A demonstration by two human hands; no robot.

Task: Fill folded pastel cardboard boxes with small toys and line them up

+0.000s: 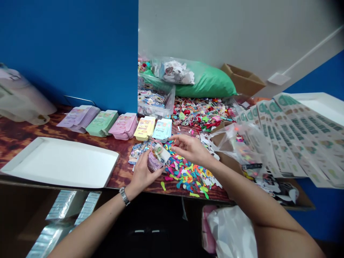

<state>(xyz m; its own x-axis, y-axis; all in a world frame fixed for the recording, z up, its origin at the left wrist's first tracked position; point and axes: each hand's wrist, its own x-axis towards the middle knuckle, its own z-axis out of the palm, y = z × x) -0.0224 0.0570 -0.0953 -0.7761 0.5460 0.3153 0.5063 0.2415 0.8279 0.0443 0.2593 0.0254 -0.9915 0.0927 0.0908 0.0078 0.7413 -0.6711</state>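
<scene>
My left hand, with a metal watch on its wrist, is closed round a small open purple box. Small items and a pink loop show at the box's open top. Just right of it, my right hand hovers over a spread of bright spoon-shaped pieces. Its fingers are curled together; what they hold, if anything, I cannot make out. Printed cards lie beside the box. Behind are stacks of flat boxes: purple, green, pink, yellow and blue.
A shallow white tray lies at the left. Beyond the stacks are a clear bin, a green bag and a heap of small trinkets. Printed sheets fan out at the right. A plastic bag hangs below the edge.
</scene>
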